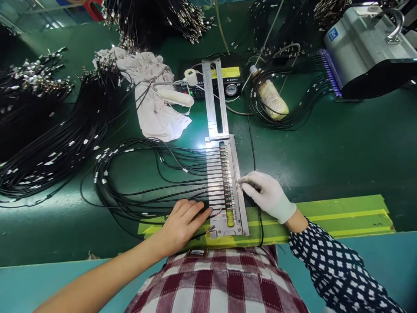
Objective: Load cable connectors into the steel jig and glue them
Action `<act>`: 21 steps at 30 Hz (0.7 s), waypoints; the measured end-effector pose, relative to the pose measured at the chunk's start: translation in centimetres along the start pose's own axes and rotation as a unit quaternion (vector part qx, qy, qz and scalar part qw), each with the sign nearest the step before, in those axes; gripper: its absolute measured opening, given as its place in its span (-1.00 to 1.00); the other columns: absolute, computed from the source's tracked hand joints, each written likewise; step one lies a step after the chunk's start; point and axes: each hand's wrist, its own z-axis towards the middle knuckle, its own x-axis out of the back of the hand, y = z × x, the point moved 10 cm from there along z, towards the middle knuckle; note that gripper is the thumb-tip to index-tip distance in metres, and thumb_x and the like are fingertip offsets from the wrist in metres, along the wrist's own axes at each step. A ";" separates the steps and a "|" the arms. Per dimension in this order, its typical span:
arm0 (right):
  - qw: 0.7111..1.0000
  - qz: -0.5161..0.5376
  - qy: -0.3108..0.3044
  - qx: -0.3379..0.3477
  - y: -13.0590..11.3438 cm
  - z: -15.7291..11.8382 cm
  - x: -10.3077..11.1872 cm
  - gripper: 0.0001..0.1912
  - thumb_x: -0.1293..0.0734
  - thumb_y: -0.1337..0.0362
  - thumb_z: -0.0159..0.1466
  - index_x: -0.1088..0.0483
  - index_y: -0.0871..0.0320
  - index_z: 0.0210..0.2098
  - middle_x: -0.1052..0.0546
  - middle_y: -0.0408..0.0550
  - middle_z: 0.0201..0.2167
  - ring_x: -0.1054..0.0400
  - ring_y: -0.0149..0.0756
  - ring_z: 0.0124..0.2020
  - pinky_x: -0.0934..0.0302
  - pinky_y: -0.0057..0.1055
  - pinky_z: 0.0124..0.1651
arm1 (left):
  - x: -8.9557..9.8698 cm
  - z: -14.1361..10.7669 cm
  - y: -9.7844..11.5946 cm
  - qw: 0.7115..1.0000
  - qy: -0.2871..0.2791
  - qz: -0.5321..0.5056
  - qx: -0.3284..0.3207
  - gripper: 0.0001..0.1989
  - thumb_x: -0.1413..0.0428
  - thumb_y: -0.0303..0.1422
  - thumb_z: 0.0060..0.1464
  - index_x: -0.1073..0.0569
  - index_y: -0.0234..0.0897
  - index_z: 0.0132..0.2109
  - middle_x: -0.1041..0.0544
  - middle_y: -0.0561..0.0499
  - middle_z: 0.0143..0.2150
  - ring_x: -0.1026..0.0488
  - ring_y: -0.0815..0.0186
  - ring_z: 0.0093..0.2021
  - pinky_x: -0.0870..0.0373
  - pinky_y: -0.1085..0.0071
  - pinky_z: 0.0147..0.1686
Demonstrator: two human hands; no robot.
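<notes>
A long metal fixture (234, 174) lies on the bench with a row of black cables (182, 187) set side by side in it, their stripped coloured wire ends lined up along its slot. My bare left hand (185, 224) rests at the fixture's lower left, fingers bent over a black cable whose thin wires stick out past the fingertips. Another cable end (208, 231) shows just below those fingers. My right hand (269, 195), in a white glove, has thumb and forefinger pinched at the fixture's right edge. Anything small between them is hidden.
Bundles of black cables (71, 130) cover the left side, more lie at the back. A white cloth (159, 108) is beside a black control box (231, 82). A wrapped bottle (272, 98) and a metal lamp housing (368, 52) with purple light stand right.
</notes>
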 end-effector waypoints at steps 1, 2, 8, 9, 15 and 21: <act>1.000 0.001 -0.001 0.000 0.0 0.0 0.0 -0.84 -0.26 0.28 0.38 -0.50 0.07 -0.19 -0.60 -0.09 -0.22 -0.48 -0.19 -0.15 -0.35 -0.23 -0.09 | 0.0 -0.3 0.0 1.000 0.003 0.013 0.009 -0.62 0.11 -0.57 0.27 -0.42 -0.35 0.15 -0.49 -0.18 -0.13 -0.39 0.17 -0.16 -0.33 0.21 -0.11; 1.000 0.000 -0.001 -0.001 0.0 0.0 0.0 -0.84 -0.26 0.28 0.38 -0.50 0.07 -0.19 -0.60 -0.09 -0.22 -0.48 -0.19 -0.15 -0.35 -0.23 -0.09 | -0.1 -0.5 0.0 1.000 0.000 0.020 0.018 -0.60 0.12 -0.59 0.26 -0.41 -0.35 0.16 -0.48 -0.16 -0.17 -0.38 0.18 -0.20 -0.31 0.23 -0.14; 1.000 -0.003 0.005 0.002 0.0 0.0 0.0 -0.85 -0.27 0.27 0.37 -0.51 0.06 -0.20 -0.59 -0.10 -0.24 -0.47 -0.20 -0.19 -0.35 -0.25 -0.13 | -0.8 -0.8 0.4 0.999 -0.022 -0.006 0.034 -0.57 0.13 -0.60 0.25 -0.37 -0.40 0.20 -0.49 -0.14 -0.18 -0.38 0.19 -0.20 -0.27 0.26 -0.15; 1.000 -0.002 0.008 0.005 0.0 0.1 0.1 -0.85 -0.27 0.27 0.37 -0.51 0.06 -0.20 -0.59 -0.10 -0.24 -0.48 -0.21 -0.19 -0.35 -0.25 -0.13 | -0.7 -0.8 0.4 0.999 -0.021 -0.011 0.040 -0.61 0.10 -0.57 0.27 -0.37 -0.40 0.18 -0.50 -0.14 -0.18 -0.38 0.19 -0.20 -0.27 0.26 -0.15; 0.999 -0.002 0.040 0.030 -0.7 -0.3 0.8 -0.83 -0.25 0.26 0.38 -0.49 0.07 -0.21 -0.59 -0.06 -0.24 -0.48 -0.20 -0.19 -0.36 -0.23 -0.13 | 0.0 -0.4 0.3 0.992 0.004 -0.099 0.077 -0.86 -0.01 -0.50 0.30 -0.41 -0.35 -0.03 -0.51 -0.09 -0.19 -0.38 0.23 -0.21 -0.34 0.30 -0.19; 0.979 -0.068 0.047 0.187 -5.9 -2.0 -0.9 -0.61 -0.24 -0.05 0.36 -0.47 0.11 -0.08 -0.52 0.09 -0.05 -0.39 -0.06 -0.02 -0.26 -0.08 -0.01 | 1.6 -0.2 0.2 0.981 0.035 -0.175 0.077 -0.73 0.04 -0.58 0.30 -0.35 -0.35 0.10 -0.46 -0.14 -0.11 -0.41 0.30 -0.14 -0.43 0.43 -0.16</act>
